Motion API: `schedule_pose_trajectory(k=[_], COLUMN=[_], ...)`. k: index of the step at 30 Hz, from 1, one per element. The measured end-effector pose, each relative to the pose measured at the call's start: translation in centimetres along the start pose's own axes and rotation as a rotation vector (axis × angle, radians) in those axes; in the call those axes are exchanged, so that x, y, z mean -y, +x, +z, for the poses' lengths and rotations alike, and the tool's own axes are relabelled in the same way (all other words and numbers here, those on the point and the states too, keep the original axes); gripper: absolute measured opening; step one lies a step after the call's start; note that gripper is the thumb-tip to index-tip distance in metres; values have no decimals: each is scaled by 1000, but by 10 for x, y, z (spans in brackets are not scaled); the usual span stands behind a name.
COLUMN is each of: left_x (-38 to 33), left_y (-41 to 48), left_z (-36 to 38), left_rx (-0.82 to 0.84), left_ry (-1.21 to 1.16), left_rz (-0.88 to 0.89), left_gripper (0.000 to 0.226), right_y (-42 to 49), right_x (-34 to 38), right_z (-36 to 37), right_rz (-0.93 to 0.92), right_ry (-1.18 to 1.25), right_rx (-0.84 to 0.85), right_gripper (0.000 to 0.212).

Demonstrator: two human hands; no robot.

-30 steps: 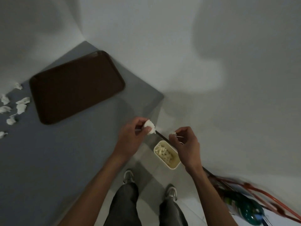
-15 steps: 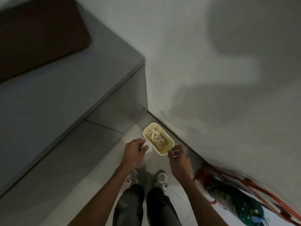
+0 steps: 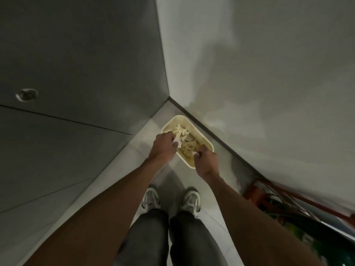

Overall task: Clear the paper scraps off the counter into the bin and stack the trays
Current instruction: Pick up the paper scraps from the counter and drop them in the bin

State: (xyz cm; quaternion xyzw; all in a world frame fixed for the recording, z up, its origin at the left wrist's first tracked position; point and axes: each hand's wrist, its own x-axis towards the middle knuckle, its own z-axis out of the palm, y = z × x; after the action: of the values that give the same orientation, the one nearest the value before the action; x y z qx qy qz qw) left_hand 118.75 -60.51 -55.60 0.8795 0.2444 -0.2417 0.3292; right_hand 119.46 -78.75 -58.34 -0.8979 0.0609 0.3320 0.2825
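hands now down at the bin, up by the counter edge a second ago; counter and trays out of view. left hand (image 3: 164, 145) pinches a white scrap (image 3: 177, 144) over the bin (image 3: 208, 143) near its rim, right hand (image 3: 206, 160) pinches a smaller scrap (image 3: 196, 154) at the rim. risk: released this close to the edge, light paper may flutter out onto the floor tiles (image 3: 134, 166).

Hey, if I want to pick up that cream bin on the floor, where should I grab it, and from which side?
Probably take the bin by its near long rim, from above on your side, thumb inside, fingers outside. Its far long side runs close along the wall and one short end points into the corner, so both look cramped.
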Motion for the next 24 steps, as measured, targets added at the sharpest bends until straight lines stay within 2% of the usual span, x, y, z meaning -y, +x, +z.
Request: schedule_pose_trajectory(k=[5,8,10,15,24], left_x=[21,27,25,11,-34], left_y=[42,46,38,-5,-174], left_z=[31,30,19,-36,-194], left_rx=[80,160,158,79,-129], left_ry=[152,185,198,207,70], left_rz=[75,66,67,104,89], left_gripper=[23,38,44,47,46], right_y=[44,43,33,-9,-167], right_x=[-9,-7,0,33,161], right_z=[31,33,27,-6,-120], right_rz=[-20,-67,-71,-88,-342], right_ry=[-132,-250,-308,-355,-306], right_rx=[92,180,209,187,75], right_gripper=[30,56,63,55,46])
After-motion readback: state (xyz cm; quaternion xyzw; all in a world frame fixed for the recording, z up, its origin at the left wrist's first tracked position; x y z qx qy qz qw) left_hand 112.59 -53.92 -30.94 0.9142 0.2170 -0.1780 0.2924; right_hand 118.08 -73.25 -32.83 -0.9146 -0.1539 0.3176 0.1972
